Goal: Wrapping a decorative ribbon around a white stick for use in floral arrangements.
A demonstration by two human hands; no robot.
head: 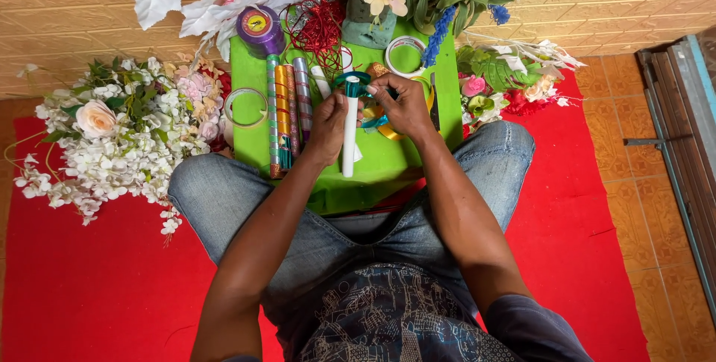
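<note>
My left hand (pixel 328 125) has a closed grip round a white tube (pixel 349 138), held upright over the green worktop (pixel 388 161) between my knees. My right hand (pixel 406 105) pinches teal ribbon (pixel 352 79) at the tube's top end, fingers clenched on it. Just left of the tube I see three foil-wrapped rolls (pixel 287 108) lying side by side, with a clear tape ring (pixel 246 106) beside them. A purple ribbon spool (pixel 260 28) and a red wire tangle (pixel 319 30) sit at the far edge. White and pink flowers (pixel 123 142) are heaped on the red mat (pixel 89 280) to my left.
</note>
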